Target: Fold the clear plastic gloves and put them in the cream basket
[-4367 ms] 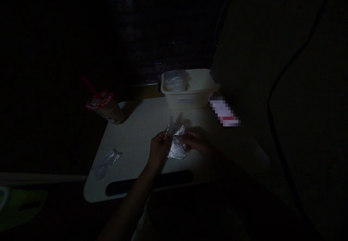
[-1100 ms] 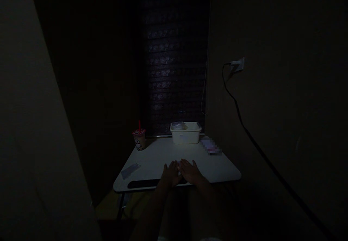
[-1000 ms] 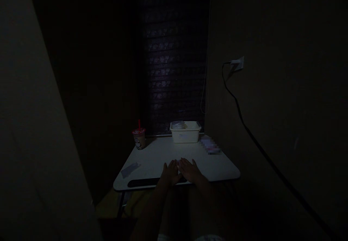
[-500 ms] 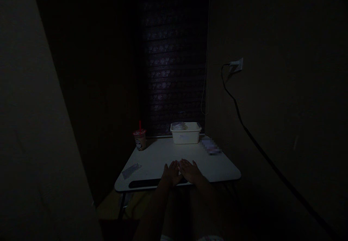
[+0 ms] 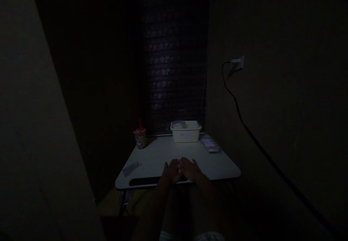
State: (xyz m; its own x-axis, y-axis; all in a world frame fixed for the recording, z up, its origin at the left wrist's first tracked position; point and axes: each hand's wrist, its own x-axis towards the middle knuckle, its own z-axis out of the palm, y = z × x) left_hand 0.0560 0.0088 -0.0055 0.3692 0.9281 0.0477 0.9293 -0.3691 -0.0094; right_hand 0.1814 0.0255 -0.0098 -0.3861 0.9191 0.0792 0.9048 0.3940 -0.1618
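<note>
Both hands rest palm down at the near edge of a small white table (image 5: 154, 154). My left hand (image 5: 172, 172) lies flat with its fingers stretched out and the thumb apart. Close beside it, my right hand (image 5: 190, 168) is flat too, its fingertips angled towards the left hand's. A small pale patch shows between the fingertips; the dim light hides what it is. Under the wrists runs a dark slot (image 5: 144, 181) along the table's front edge. Neither hand visibly holds anything.
A drink cup (image 5: 140, 139) with a red lid and straw stands back left. A white plastic bin (image 5: 186, 136) with clear wrapping sits at the back. A flat packet (image 5: 132, 169) lies front left, a blurred item (image 5: 211, 145) right. A black cord (image 5: 255, 143) hangs from the wall socket (image 5: 238, 63).
The view has shifted slightly, so the table and its contents sit a little higher in the picture. Both hands keep the same flat pose on the table.
</note>
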